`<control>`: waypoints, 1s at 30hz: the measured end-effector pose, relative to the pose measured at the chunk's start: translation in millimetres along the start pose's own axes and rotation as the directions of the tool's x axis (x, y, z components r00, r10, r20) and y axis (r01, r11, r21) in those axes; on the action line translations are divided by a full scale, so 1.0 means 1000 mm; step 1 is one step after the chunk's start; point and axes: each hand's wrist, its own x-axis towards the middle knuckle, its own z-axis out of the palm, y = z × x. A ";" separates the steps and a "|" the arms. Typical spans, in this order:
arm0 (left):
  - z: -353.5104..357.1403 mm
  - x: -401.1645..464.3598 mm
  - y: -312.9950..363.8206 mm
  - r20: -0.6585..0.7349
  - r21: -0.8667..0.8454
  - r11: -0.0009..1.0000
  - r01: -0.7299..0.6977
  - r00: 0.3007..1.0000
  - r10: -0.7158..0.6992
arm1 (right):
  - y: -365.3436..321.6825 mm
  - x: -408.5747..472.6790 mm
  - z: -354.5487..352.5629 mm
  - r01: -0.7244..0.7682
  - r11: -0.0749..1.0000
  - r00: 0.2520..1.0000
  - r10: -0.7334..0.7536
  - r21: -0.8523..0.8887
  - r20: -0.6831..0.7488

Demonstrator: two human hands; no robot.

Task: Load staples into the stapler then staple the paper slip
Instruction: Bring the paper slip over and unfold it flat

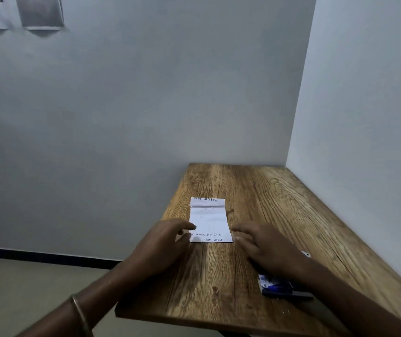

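Left hand (163,242): fingers loosely extended, the grip open and holding nothing; fingertips lie at the slip's 9 o'clock edge, apparently touching its near-left corner. Right hand (265,242): fingers spread and nearly straight, grip likewise open and empty, fingertips just beside the slip's 3 o'clock edge; contact cannot be confirmed. A thin metal bangle (79,312) sits on the left wrist.

The white printed paper slip (209,221) lies flat on the brown wood-grain worktop (279,203), between the two hands, its long axis running 12 to 6 o'clock. Its far end is creased or folded over, and the print reads upside down to the wearer. The flanking hands suggest the slip is being squared or steadied at the centre of the working area.

At 5 o'clock of the slip, partly under the right forearm, lies a small blue-and-white box (276,285), presumably the staples, touching a dark flat object at its right whose identity cannot be determined. A small white item (306,254) shows just beyond the right wrist; it is too small to identify. No stapler is clearly visible.

Judgement: loading has not begun; the supplies sit near the right hand for ready reach.

The worktop stands in a corner of pale grey walls (146,93).
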 end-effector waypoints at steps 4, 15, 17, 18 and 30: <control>-0.012 0.005 -0.017 -0.049 0.009 1.000 0.029 0.998 -0.029 | 0.013 0.005 -0.008 -0.074 0.997 0.994 0.074 0.006 -0.079; -0.002 0.019 -0.030 0.195 0.070 0.995 -0.065 0.980 0.050 | 0.010 0.030 0.009 0.110 0.987 0.978 -0.087 -0.116 0.192; -0.001 0.020 -0.033 0.203 0.047 0.997 -0.067 0.977 0.056 | 0.012 0.032 0.009 0.101 0.990 0.978 -0.081 -0.097 0.193; -0.001 0.021 -0.034 0.205 0.034 0.997 -0.062 0.977 0.054 | 0.013 0.033 0.009 0.095 0.991 0.978 -0.077 -0.090 0.192; 0.001 0.028 -0.033 0.184 0.025 0.995 -0.093 0.979 0.087 | 0.015 0.040 0.006 0.094 0.992 0.981 -0.077 -0.087 0.179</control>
